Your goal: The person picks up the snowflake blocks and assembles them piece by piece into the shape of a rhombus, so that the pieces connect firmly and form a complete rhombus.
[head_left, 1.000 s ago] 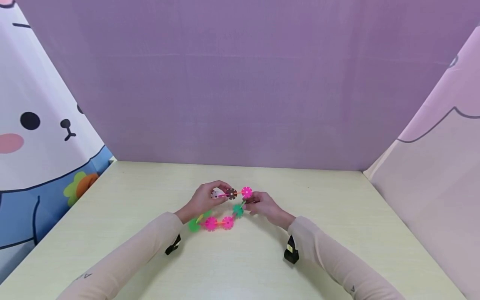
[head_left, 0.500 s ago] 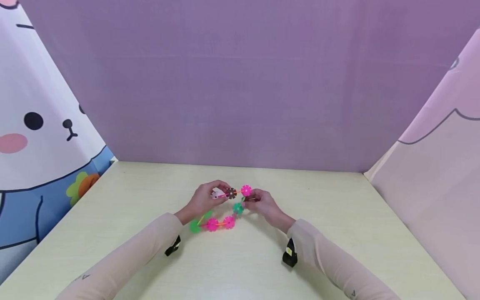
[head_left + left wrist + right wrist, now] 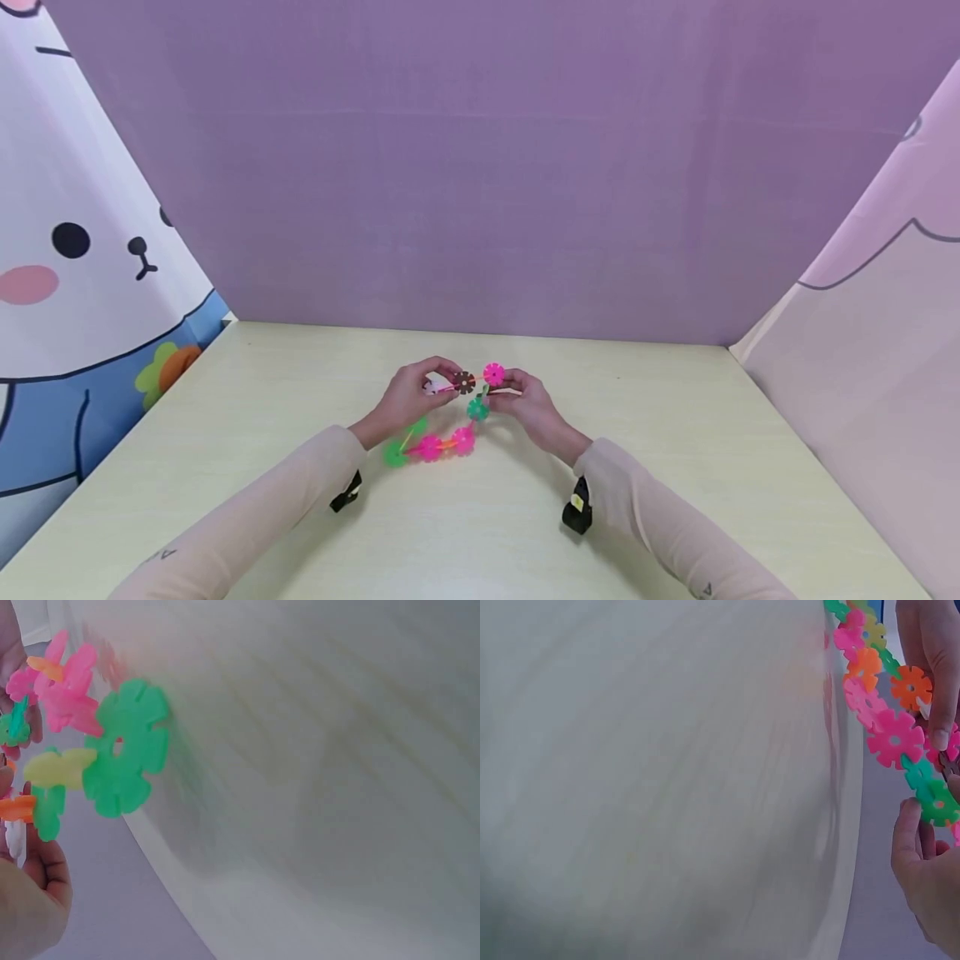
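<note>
A loop-like chain of interlocking plastic snowflake discs (image 3: 429, 448) hangs between my hands just above the table, in pink, green, orange, yellow, white and brown. My left hand (image 3: 405, 398) pinches its upper left part, beside a brown disc (image 3: 464, 382) and a white disc (image 3: 431, 387). My right hand (image 3: 534, 412) grips the right side, close to a pink disc (image 3: 493, 374) and a teal disc (image 3: 477, 408). In the right wrist view, the right fingers (image 3: 907, 825) touch a green disc (image 3: 939, 802). A large green disc (image 3: 127, 746) fills the near end in the left wrist view. Fingers partly hide the held discs.
The pale wooden table (image 3: 480, 533) lies under both hands. Behind it rises a purple panel (image 3: 480, 167). A cartoon-printed cloth (image 3: 97, 333) bounds the left side, and a pink and beige cloth (image 3: 885, 350) the right.
The right hand has risen slightly, with the pink and teal discs beside it. The lower part of the chain has swung a little to the right. The left hand keeps its hold.
</note>
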`<state>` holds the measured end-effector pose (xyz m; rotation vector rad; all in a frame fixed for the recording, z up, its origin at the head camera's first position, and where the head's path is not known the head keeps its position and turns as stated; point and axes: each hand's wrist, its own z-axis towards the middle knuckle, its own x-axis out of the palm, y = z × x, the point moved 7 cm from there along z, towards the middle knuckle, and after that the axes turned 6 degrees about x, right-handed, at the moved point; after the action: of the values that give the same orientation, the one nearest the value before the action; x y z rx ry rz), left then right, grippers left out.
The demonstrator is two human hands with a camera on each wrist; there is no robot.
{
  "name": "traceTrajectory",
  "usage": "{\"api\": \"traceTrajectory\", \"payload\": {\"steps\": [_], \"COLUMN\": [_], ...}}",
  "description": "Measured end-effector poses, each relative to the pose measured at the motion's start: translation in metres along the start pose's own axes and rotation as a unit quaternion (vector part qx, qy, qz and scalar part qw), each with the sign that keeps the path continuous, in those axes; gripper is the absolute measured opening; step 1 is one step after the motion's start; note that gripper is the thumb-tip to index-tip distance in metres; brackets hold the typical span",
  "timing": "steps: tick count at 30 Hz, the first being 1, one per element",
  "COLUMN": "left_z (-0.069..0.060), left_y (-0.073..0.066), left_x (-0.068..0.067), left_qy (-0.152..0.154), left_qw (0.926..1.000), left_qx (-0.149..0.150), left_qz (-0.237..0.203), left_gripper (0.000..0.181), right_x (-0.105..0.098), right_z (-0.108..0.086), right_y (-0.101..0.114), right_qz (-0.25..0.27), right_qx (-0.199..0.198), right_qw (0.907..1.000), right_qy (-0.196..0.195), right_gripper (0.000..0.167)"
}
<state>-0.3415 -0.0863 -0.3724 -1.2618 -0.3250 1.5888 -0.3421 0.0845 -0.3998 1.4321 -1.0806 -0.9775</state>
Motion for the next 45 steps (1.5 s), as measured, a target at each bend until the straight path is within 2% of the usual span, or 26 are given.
{"api": "traceTrajectory", "payload": {"steps": [12, 25, 31, 39, 45], "left_z": [0.0007, 0.0008, 0.0015, 0.0014, 0.0004], "left_y": [-0.0045, -0.0021, -0.0020, -0.0040, -0.0046], "left_x": [-0.0018, -0.0020, -0.0030, -0.0025, -0.0014], "left_qy": [-0.003, 0.001, -0.003, 0.003, 0.002], "left_qw": [0.9999, 0.9999, 0.9998, 0.9999, 0.9999], "left_qx": [0.012, -0.002, 0.002, -0.005, -0.011], "left_qz": [0.012, 0.014, 0.022, 0.016, 0.011], "left_gripper": [0.026, 0.027, 0.026, 0.026, 0.026], "right_x": [-0.0012, 0.0001, 0.0001, -0.0022, -0.0013], "right_z": [-0.0009, -0.0012, -0.0013, -0.0026, -0.0041], "right_y": [0.0009, 0.0017, 0.0022, 0.0036, 0.0080], "right_qz": [0.017, 0.023, 0.024, 0.022, 0.031], "right_qx": [-0.004, -0.011, -0.014, -0.019, -0.042], "right_qw": [0.9998, 0.9996, 0.9995, 0.9995, 0.9986], "right_qy": [-0.009, -0.014, -0.014, -0.015, -0.002], "right_gripper": [0.038, 0.037, 0.038, 0.043, 0.059]}}
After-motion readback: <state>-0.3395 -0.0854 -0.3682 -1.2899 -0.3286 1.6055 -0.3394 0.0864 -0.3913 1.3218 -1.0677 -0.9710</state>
